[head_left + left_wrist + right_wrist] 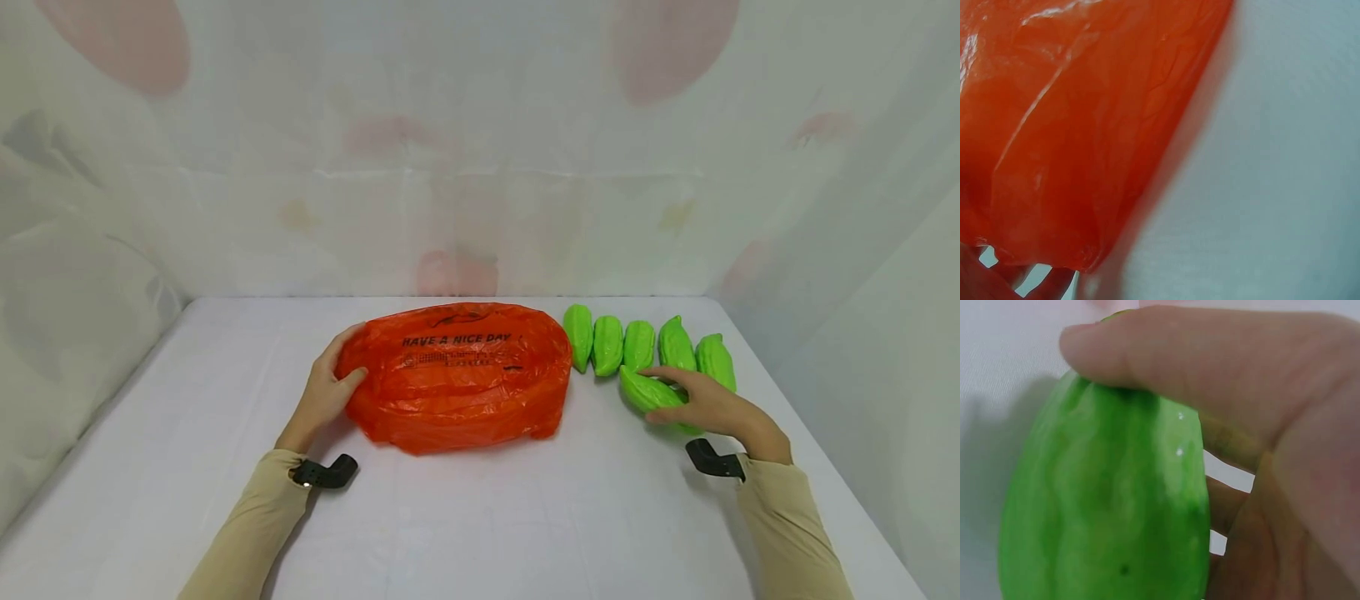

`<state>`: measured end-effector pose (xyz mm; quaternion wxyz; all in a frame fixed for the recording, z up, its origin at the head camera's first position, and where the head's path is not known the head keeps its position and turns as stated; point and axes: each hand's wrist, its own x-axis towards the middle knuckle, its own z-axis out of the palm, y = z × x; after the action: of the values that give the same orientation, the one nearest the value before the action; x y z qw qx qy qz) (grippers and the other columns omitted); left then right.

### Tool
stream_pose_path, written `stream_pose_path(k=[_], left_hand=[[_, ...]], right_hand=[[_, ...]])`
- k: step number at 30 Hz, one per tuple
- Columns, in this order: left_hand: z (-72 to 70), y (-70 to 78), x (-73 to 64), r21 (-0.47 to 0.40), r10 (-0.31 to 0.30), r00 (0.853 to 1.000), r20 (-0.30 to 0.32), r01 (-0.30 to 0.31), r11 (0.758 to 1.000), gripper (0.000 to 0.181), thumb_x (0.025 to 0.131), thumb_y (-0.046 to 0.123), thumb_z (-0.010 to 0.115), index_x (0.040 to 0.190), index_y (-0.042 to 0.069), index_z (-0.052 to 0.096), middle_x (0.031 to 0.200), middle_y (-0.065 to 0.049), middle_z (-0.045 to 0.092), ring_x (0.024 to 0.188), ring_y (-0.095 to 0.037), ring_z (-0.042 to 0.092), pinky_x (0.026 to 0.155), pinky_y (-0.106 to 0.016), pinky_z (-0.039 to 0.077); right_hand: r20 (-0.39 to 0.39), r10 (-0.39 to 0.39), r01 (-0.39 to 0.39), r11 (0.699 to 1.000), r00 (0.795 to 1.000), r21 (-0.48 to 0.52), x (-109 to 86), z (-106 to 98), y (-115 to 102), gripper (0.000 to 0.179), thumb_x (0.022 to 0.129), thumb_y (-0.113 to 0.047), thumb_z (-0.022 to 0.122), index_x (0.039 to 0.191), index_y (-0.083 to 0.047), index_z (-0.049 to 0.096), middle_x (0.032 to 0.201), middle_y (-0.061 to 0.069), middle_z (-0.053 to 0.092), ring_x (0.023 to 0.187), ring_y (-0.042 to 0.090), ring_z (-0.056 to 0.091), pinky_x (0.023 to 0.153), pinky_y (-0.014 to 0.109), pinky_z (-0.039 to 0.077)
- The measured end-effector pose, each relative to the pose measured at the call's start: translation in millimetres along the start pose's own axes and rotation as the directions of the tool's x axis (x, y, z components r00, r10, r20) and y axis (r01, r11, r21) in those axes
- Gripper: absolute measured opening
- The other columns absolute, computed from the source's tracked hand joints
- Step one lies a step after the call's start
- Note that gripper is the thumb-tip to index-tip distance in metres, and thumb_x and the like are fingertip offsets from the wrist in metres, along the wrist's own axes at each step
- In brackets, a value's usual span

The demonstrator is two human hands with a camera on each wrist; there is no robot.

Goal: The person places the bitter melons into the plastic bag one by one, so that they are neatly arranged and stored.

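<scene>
Gripping a green gourd (647,390), right hand (712,408); left hand (326,392) holds orange bag (457,379).

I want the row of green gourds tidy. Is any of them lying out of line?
Yes: one green gourd lies crosswise in front of the five upright ones, gripped by the right hand. The left hand holds the orange bag.

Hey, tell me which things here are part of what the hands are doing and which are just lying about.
In use:
- orange bag, gripped at its edge by the left hand
- green gourd, held by the right hand

Lying about:
- five more gourds in a row beside the bag
- white table
- patterned curtain behind
</scene>
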<state>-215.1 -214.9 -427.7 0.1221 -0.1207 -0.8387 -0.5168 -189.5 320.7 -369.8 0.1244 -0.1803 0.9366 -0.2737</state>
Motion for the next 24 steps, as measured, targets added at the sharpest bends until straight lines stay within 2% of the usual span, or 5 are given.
stream_pose_path(k=[2,4,12,20,24], left_hand=[[0.0,0.0,-0.1,-0.003,0.007,1.000,-0.001,-0.007,1.000,0.065,0.088,-0.012,0.052,0.149,0.009,0.042,0.149,-0.017,0.048,0.139,-0.033,0.041,0.108,-0.015,0.028],[0.1,-0.1,-0.1,-0.006,0.016,1.000,-0.003,-0.016,1.000,0.066,0.087,-0.012,0.052,0.149,0.009,0.042,0.149,-0.018,0.048,0.138,-0.034,0.041,0.104,-0.009,0.027],[0.1,-1.4,-0.3,-0.016,0.037,0.999,-0.010,-0.037,0.999,0.066,0.087,-0.014,0.051,0.149,0.007,0.042,0.149,-0.020,0.047,0.138,-0.035,0.041,0.104,-0.006,0.026],[-0.1,2.2,-0.4,-0.006,0.023,1.000,-0.015,-0.023,1.000,0.066,0.087,-0.012,0.051,0.150,0.008,0.041,0.150,-0.017,0.046,0.140,-0.033,0.040,0.109,-0.017,0.028],[-0.3,3.3,-0.4,-0.006,0.017,1.000,-0.011,-0.017,1.000,0.066,0.087,-0.012,0.052,0.150,0.008,0.041,0.150,-0.018,0.046,0.140,-0.033,0.040,0.115,-0.035,0.030]], right_hand=[[-0.001,0.005,-0.005,1.000,1.000,-0.002,0.0,0,-1,0.069,0.086,-0.033,0.075,0.142,-0.003,0.049,0.140,0.029,0.052,0.130,0.049,0.047,0.099,0.063,0.042],[-0.002,0.009,-0.009,1.000,1.000,-0.003,0.2,0,-2,0.069,0.087,-0.033,0.074,0.143,-0.003,0.048,0.140,0.029,0.052,0.130,0.049,0.047,0.099,0.063,0.042],[-0.008,0.012,-0.012,1.000,1.000,-0.007,0.6,0,-6,0.070,0.087,-0.035,0.074,0.143,-0.003,0.048,0.140,0.029,0.052,0.130,0.049,0.047,0.099,0.063,0.042],[-0.020,0.006,-0.006,1.000,1.000,0.006,0.9,0,-7,0.071,0.089,-0.034,0.072,0.146,-0.003,0.045,0.143,0.029,0.049,0.132,0.049,0.045,0.101,0.064,0.040],[-0.046,-0.003,0.005,0.999,0.999,0.040,2.3,1,-11,0.070,0.090,-0.033,0.071,0.148,-0.006,0.043,0.147,0.027,0.046,0.135,0.049,0.042,0.101,0.065,0.039]])
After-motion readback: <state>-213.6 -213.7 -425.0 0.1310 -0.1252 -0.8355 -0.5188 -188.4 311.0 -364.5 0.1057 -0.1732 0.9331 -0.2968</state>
